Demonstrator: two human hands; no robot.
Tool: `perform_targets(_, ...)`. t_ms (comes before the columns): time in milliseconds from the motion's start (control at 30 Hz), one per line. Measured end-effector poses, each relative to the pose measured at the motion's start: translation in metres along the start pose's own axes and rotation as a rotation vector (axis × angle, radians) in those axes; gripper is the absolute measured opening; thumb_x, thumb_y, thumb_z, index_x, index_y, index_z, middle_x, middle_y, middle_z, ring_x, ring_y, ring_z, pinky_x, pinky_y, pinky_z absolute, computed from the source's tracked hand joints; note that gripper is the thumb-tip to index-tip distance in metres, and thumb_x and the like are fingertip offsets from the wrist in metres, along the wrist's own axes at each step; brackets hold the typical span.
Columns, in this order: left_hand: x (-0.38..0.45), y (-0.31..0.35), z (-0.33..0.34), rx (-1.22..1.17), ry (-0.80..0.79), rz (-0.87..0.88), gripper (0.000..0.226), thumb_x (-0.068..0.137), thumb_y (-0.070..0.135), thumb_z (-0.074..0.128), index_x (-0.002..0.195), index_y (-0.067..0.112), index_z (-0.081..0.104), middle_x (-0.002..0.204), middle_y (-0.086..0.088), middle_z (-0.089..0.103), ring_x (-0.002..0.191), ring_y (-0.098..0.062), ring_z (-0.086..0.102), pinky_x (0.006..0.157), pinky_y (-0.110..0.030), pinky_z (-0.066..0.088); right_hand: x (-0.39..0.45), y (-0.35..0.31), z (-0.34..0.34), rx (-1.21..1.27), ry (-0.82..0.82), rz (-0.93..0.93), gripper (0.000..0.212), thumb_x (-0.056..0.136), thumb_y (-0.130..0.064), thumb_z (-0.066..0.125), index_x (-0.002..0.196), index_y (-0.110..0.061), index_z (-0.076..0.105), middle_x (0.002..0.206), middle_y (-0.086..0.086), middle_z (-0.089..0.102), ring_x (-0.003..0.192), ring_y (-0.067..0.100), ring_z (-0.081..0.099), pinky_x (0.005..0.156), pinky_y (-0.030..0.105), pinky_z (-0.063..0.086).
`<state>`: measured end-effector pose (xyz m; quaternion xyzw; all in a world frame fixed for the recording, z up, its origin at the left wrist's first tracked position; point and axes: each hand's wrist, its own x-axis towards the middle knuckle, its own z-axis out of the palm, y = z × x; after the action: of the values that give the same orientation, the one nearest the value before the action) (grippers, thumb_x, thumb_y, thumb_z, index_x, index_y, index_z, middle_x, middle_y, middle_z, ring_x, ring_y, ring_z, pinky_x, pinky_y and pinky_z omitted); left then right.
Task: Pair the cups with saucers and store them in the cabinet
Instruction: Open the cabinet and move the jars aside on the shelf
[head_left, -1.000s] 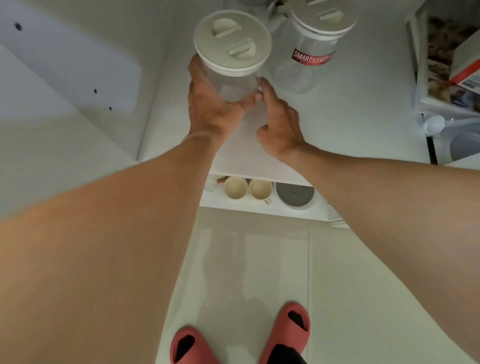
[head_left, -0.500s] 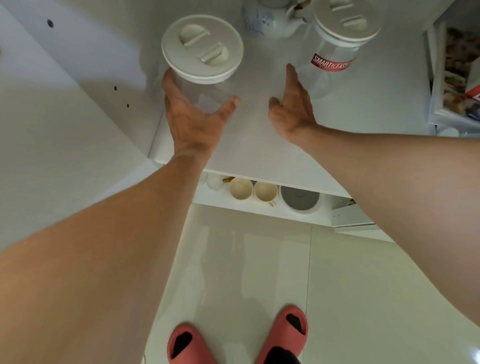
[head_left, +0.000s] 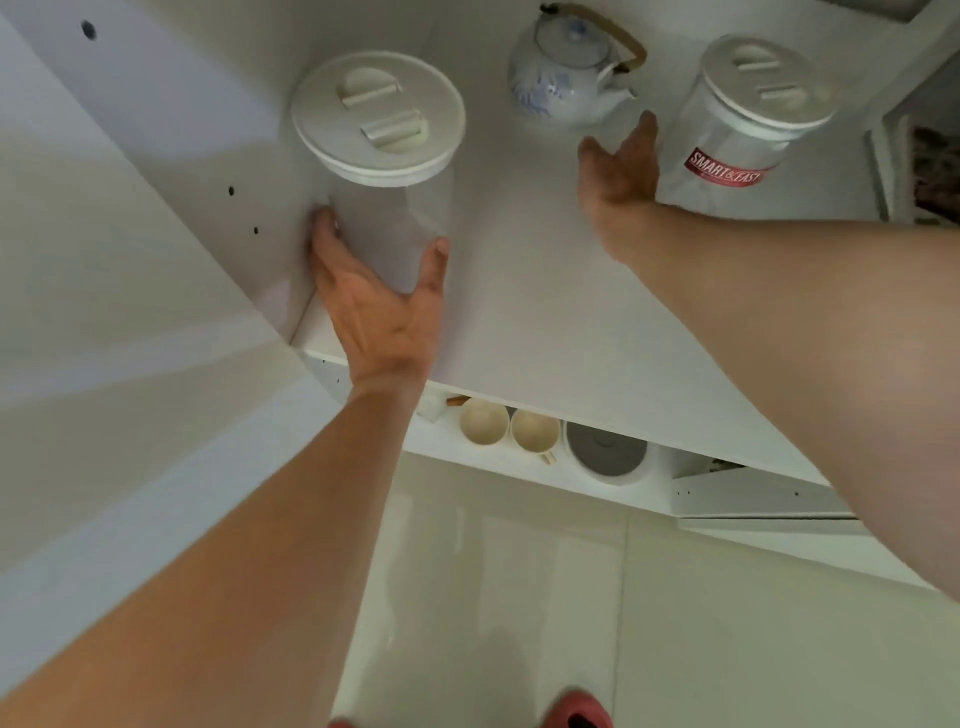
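Observation:
Two cream cups (head_left: 483, 421) (head_left: 535, 431) stand side by side on the lower shelf, below the white cabinet shelf (head_left: 519, 322). No saucer is in view. On the upper shelf my left hand (head_left: 374, 306) wraps the base of a clear jar with a white lid (head_left: 379, 119), which sits close to the cabinet's left wall. My right hand (head_left: 618, 166) is open with straight fingers, right beside a second clear jar labelled SMART & EASY (head_left: 727, 156); I cannot tell whether it touches the jar.
A blue-and-white teapot (head_left: 566, 78) stands at the back of the upper shelf between the two jars. A round grey-topped container (head_left: 605, 452) sits right of the cups. The left cabinet wall (head_left: 182, 156) is close. Glossy floor and my red slippers (head_left: 576, 712) lie below.
My left hand has slid the lidded jar left towards the cabinet wall. My right hand let go of that jar, opened, and moved right to the labelled jar.

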<state>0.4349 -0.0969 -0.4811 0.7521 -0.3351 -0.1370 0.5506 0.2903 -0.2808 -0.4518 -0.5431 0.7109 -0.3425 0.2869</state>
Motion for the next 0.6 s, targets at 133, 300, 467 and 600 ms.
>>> perform_targets(133, -0.006, 0.0, 0.003, 0.061, 0.047, 0.041, 0.099, 0.078, 0.054, 0.072, 0.149, 0.004, 0.025, 0.15, -0.014, 0.036, 0.139, -0.025, 0.033, 0.117, -0.024, 0.023, 0.045, -0.005, 0.013, 0.26, 0.035, 0.06, 0.069, 0.088, -0.039, 0.062, 0.146, -0.009, 0.039, 0.145, 0.009, 0.047, 0.115, 0.018, 0.05, 0.108, 0.035, 0.041)
perform_targets(300, -0.009, 0.0, 0.003, 0.044, 0.047, 0.085, 0.094, 0.084, 0.048, 0.07, 0.15, 0.001, 0.023, 0.152, -0.015, 0.033, 0.141, -0.025, 0.031, 0.116, -0.019, 0.018, 0.062, -0.006, 0.016, 0.206, -0.026, 0.0, 0.048, 0.102, -0.033, 0.041, 0.137, -0.001, 0.052, 0.131, 0.008, 0.06, 0.114, 0.021, 0.059, 0.08, 0.021, 0.038)
perform_targets(467, -0.009, -0.003, -0.005, 0.055, 0.003, 0.108, 0.085, 0.087, 0.039, 0.067, 0.149, 0.001, 0.023, 0.147, -0.018, 0.031, 0.137, -0.028, 0.036, 0.117, -0.037, 0.028, 0.045, -0.004, 0.016, 0.013, 0.058, -0.091, 0.041, 0.105, -0.023, 0.035, 0.127, 0.0, 0.061, 0.132, 0.017, 0.062, 0.121, 0.028, 0.058, 0.094, 0.027, 0.043)
perform_targets(600, -0.016, -0.003, -0.013, 0.118, -0.058, 0.079, 0.079, 0.092, 0.027, 0.062, 0.15, -0.001, 0.017, 0.151, -0.02, 0.025, 0.141, -0.029, 0.032, 0.119, -0.037, 0.025, 0.031, -0.011, 0.022, -0.02, 0.094, -0.095, 0.041, 0.105, -0.02, 0.035, 0.126, -0.001, 0.064, 0.131, 0.014, 0.064, 0.122, 0.026, 0.058, 0.099, 0.031, 0.044)
